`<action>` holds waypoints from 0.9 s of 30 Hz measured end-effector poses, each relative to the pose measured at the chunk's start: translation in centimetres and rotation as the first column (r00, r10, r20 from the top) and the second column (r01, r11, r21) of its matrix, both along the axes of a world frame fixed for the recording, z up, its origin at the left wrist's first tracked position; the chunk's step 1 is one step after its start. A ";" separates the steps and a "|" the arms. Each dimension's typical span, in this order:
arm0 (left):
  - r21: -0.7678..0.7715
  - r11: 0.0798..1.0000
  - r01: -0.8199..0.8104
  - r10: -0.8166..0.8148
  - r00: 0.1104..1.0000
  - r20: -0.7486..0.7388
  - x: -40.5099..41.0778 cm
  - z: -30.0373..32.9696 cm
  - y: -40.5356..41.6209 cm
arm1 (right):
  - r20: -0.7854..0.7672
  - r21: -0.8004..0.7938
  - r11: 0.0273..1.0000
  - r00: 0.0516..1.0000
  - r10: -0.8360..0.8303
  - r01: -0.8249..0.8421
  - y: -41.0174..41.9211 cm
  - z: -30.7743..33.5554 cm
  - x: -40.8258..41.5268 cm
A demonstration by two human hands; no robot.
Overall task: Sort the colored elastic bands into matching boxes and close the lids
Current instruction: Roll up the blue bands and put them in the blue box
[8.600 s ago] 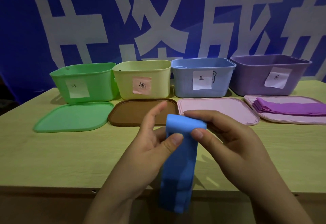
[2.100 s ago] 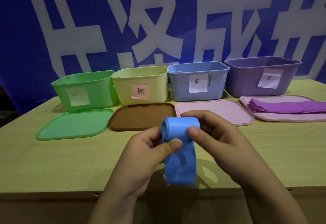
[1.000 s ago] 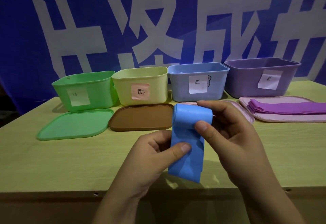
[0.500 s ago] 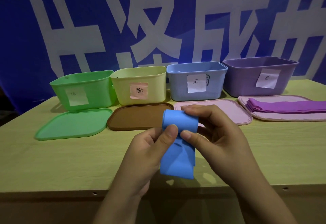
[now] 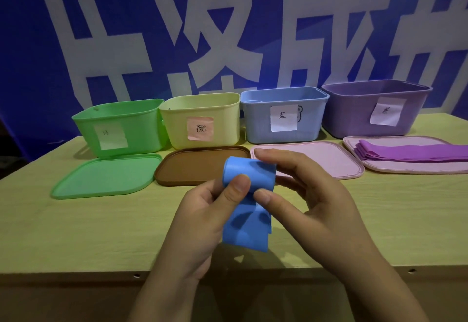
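Observation:
A blue elastic band (image 5: 247, 228) is partly rolled between both hands above the near part of the table. My left hand (image 5: 200, 223) pinches the roll with its thumb on top; my right hand (image 5: 309, 205) grips its right side. A short loose end hangs below. At the back stand open boxes: green (image 5: 119, 126), yellow (image 5: 202, 121), blue (image 5: 283, 116) and purple (image 5: 374, 108). Folded purple bands (image 5: 410, 153) lie on the right pink lid (image 5: 354, 141).
Lids lie flat in front of the boxes: green (image 5: 106, 178), brown (image 5: 192, 167), and pink (image 5: 321, 157). The wooden table (image 5: 76, 225) ends at a front edge just below my wrists. A blue banner with white characters hangs behind the boxes.
The hanging end of the blue band has grown shorter as both hands rolled it up. The roll dipped from its raised position a second ago. Boxes and lids have not moved.

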State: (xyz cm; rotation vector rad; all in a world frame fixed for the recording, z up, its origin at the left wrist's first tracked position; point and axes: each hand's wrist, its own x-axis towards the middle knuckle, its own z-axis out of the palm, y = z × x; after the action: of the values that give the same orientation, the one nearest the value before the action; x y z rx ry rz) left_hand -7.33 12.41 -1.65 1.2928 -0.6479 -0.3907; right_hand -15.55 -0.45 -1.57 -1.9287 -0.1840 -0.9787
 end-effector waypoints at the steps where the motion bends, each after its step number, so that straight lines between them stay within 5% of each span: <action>1: 0.001 1.000 0.009 -0.009 1.000 0.013 0.0 0.1 0.1 | -0.014 0.038 0.999 1.000 0.028 -0.027 0.1 0.1 -0.2; 11: 0.013 0.995 0.097 -0.098 0.993 0.063 0.2 0.1 0.6 | -0.214 0.203 0.979 0.975 0.057 -0.013 0.2 0.2 0.0; 19: -0.013 0.981 0.192 -0.192 0.981 -0.008 1.0 -0.2 0.8 | -0.048 0.358 0.921 0.982 0.181 -0.152 0.1 0.3 -0.4; 27: -0.018 0.998 0.056 -0.056 0.998 -0.010 -0.1 -0.5 -0.4 | 0.006 0.384 0.920 0.996 0.089 -0.084 0.2 0.1 0.0</action>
State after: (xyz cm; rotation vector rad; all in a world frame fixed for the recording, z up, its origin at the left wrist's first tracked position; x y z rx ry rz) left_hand -7.41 12.03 -2.16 1.2568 -0.6788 -0.4365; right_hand -15.55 -0.29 -1.43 -1.5526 -0.0630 -0.8710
